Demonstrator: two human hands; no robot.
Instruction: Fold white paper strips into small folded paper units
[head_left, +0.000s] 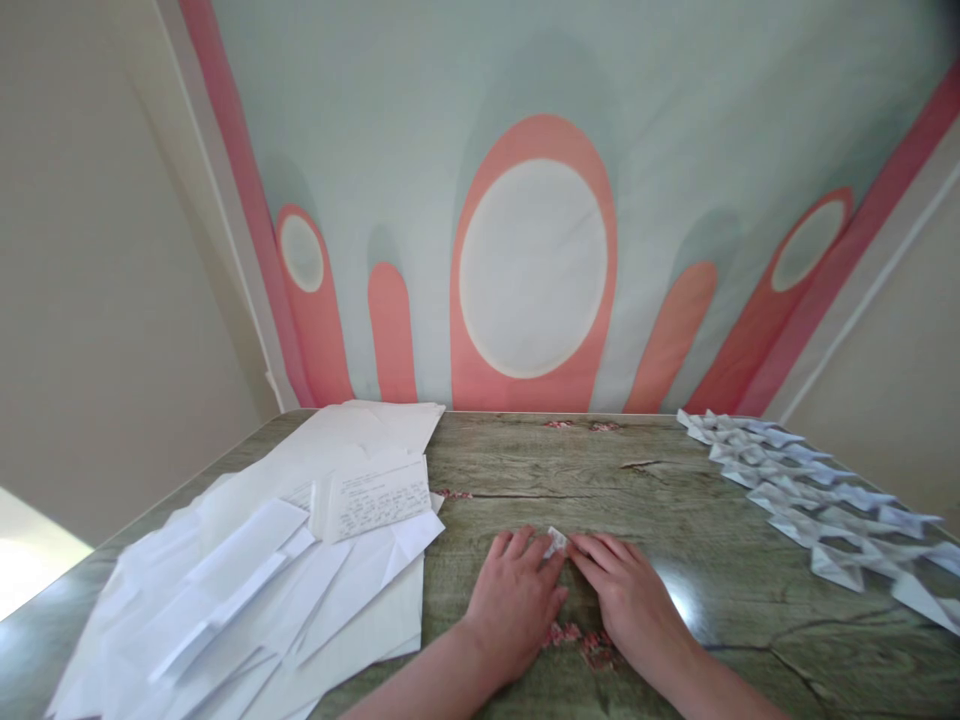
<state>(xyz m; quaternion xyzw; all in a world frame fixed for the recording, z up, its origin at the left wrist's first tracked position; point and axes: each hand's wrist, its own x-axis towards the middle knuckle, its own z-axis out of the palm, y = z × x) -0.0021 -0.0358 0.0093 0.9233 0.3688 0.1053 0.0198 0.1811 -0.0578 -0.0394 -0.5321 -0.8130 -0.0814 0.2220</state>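
Note:
A small folded piece of paper (556,542) with faint marks on it lies at the tabletop between my two hands. My left hand (517,598) presses on its left side, fingers together and palm down, covering part of it. From the other side, the fingertips of my right hand (626,588) pinch its right edge, with the fingers bent together. Most of the paper is hidden under the fingers, so its full shape cannot be made out.
A large spread of loose white paper sheets (247,600) covers the table's left side, with a handwritten sheet (382,497) on top. Several folded paper pieces (836,568) stand in rows along the right edge. Behind the wood-patterned table (517,460) rises a patterned wall (420,130).

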